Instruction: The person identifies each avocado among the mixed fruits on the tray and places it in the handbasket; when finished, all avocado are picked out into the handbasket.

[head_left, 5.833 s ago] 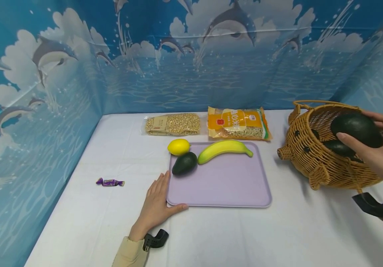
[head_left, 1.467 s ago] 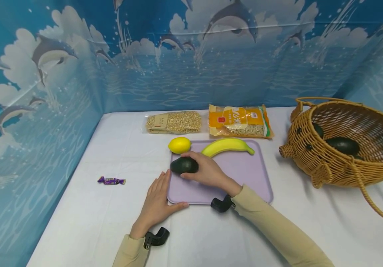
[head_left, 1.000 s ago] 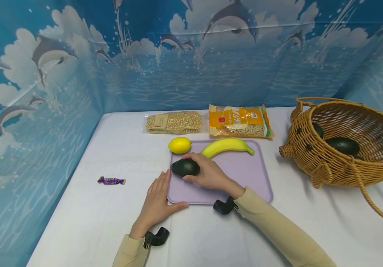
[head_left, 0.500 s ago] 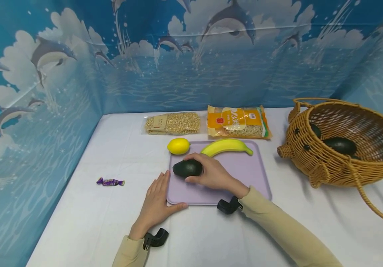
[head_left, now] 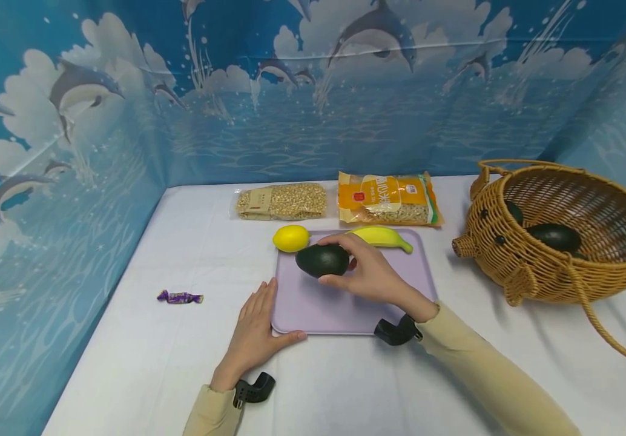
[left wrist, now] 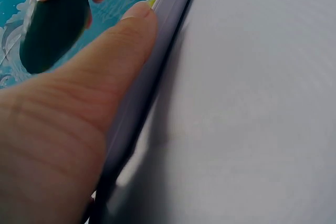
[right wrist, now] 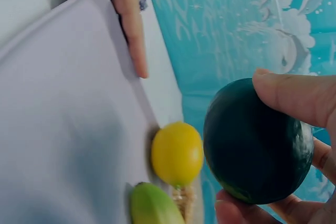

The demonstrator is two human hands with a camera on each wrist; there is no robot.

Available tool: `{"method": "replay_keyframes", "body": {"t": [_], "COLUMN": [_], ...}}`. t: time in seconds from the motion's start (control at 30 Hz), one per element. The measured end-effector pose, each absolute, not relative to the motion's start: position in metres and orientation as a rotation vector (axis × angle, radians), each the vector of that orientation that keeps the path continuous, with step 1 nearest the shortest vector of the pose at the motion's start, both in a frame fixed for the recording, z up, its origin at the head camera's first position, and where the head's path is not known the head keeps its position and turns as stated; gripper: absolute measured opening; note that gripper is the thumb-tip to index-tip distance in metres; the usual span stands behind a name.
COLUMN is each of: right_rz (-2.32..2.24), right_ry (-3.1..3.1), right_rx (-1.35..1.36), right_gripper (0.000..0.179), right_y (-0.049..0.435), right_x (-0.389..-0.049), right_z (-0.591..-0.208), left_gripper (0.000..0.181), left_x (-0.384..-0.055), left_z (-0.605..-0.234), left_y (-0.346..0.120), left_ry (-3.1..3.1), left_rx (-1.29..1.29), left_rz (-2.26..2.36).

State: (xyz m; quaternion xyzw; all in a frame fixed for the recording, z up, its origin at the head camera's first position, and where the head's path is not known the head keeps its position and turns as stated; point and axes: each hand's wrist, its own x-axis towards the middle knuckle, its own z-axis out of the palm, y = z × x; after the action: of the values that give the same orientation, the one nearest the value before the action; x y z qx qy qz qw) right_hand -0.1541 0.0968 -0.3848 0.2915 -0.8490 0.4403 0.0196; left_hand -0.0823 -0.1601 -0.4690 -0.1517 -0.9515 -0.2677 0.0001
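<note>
My right hand (head_left: 370,269) grips a dark green avocado (head_left: 321,260) between thumb and fingers, above the lilac tray (head_left: 318,312). In the right wrist view the same avocado (right wrist: 257,142) looks apart from the tray surface. My left hand (head_left: 255,330) lies with straight fingers along the tray's left edge, its thumb at the front-left corner. Behind the avocado, a lemon (head_left: 291,238) sits at the tray's back-left corner. A yellow-green banana (head_left: 384,237) lies along the tray's back edge, partly hidden by my right hand.
At the right stands a pig-shaped wicker basket (head_left: 509,266), a dark avocado (head_left: 555,237) and other dark items inside. A bag of pale grains (head_left: 283,201) and an orange grain bag (head_left: 389,200) lie behind the tray. A purple-wrapped candy (head_left: 180,297) lies left.
My right hand left the avocado it held at the basket there, took hold of the one on the tray, and has lifted it up and rightward. My left hand has stayed put.
</note>
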Motion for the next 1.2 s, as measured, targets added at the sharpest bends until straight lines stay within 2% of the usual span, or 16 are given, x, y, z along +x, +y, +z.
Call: {"method": "replay_keyframes", "body": {"t": [0.4,0.7,1.2], "right_rz": [1.382,1.294,1.308], "right_ry": [-2.499,-2.38,-2.296], "right_rx": [0.782,0.644,0.268], "right_gripper": [0.059,0.069,0.07], "right_y": [0.138,0.184,0.253], "right_x": [-0.139,-0.134,-0.116], "right_z": [-0.349,-0.336,-0.312], "left_gripper": [0.115,0.115,0.115], "left_x": [-0.082,-0.083,-0.083], "left_z": [-0.469,-0.47,-0.471], "left_y": [-0.159,-0.16,-0.16], "left_ry": [-2.99,-2.978,-2.973], "left_rx": [-0.467,-0.472,-0.48], "left_rz": [-0.848,-0.843,-0.848]}}
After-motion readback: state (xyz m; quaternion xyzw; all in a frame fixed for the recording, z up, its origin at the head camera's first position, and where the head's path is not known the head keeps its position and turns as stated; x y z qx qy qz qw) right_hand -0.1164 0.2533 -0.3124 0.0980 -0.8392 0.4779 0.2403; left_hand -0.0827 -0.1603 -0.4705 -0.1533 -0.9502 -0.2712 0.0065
